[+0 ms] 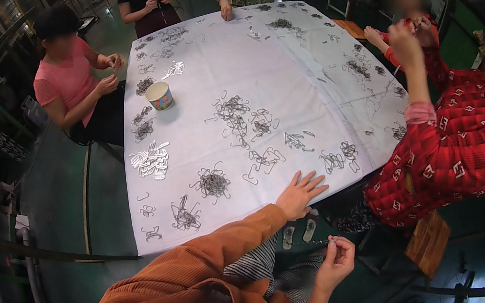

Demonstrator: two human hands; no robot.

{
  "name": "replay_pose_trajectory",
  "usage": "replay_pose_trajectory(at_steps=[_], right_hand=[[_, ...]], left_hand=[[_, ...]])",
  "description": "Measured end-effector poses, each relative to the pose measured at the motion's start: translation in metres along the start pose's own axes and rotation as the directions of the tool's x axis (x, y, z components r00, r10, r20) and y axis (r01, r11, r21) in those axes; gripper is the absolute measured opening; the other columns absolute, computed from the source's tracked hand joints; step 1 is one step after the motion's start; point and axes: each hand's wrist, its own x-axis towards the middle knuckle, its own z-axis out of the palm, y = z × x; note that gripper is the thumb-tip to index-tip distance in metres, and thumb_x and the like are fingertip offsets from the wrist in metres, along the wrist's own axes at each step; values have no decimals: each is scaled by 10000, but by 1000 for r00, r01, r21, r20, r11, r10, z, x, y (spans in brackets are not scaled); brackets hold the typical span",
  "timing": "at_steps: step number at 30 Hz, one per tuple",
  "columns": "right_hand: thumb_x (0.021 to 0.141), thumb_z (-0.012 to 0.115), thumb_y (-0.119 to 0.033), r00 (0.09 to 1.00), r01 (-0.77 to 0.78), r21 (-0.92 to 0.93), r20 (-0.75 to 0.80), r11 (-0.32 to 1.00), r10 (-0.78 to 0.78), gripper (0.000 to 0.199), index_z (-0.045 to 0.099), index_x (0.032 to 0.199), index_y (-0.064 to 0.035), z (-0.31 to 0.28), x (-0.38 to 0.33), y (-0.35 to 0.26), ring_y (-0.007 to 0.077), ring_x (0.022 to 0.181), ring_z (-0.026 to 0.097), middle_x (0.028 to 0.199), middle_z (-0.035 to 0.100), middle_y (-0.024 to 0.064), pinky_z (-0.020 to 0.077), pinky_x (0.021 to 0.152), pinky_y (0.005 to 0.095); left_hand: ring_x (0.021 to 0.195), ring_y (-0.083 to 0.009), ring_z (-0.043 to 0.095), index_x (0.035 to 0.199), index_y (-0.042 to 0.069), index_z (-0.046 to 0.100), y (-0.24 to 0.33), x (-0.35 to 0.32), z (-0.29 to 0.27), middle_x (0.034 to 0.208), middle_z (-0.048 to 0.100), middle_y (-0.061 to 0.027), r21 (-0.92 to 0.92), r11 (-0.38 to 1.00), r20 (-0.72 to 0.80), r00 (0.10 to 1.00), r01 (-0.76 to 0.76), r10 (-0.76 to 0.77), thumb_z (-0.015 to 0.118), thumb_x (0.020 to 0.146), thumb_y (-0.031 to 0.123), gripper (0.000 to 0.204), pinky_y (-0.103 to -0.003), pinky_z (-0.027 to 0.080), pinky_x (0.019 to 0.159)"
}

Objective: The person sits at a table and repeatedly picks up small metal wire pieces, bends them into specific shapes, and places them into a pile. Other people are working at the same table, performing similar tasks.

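Observation:
My left hand (301,196) lies flat on the near edge of the white-covered table (204,73), fingers spread, holding nothing. My right hand (336,263), off the table and above my lap, pinches a thin wire piece (317,241) that sticks out to the left; its exact shape is too small to tell. Just beyond my left hand lie loose bent wire hooks (265,157) and a few straighter pieces (298,140). Left of my arm are a round heap of dark wire hooks (213,183) and a smaller pile (186,213).
A paper cup (159,96) stands at the table's left side, near a pile of shiny metal pieces (151,160). Several people sit around the table handling small pieces; one in a red patterned top (450,149) is close on my right. A wooden stool (427,244) stands there.

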Motion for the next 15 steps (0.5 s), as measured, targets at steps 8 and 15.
replay_pose_trajectory(at_steps=[8, 15], right_hand=[[884, 586, 74, 999, -43, -37, -14, 998, 42, 77, 527, 882, 25, 1, 2, 7, 154, 874, 605, 955, 586, 95, 506, 819, 274], [881, 572, 83, 999, 26, -57, -34, 998, -28, 72, 534, 899, 25, 3, 0, 8, 167, 889, 598, 957, 577, 103, 496, 846, 298]], left_hand=[[1415, -297, 269, 1432, 182, 407, -7, 0, 4, 1512, 342, -69, -76, 997, -37, 999, -3, 0, 771, 694, 162, 824, -529, 207, 1151], [1409, -286, 281, 1419, 180, 424, -8, -3, 7, 1502, 358, -61, -74, 997, -48, 999, 11, -14, 761, 696, 156, 799, -546, 207, 1146]])
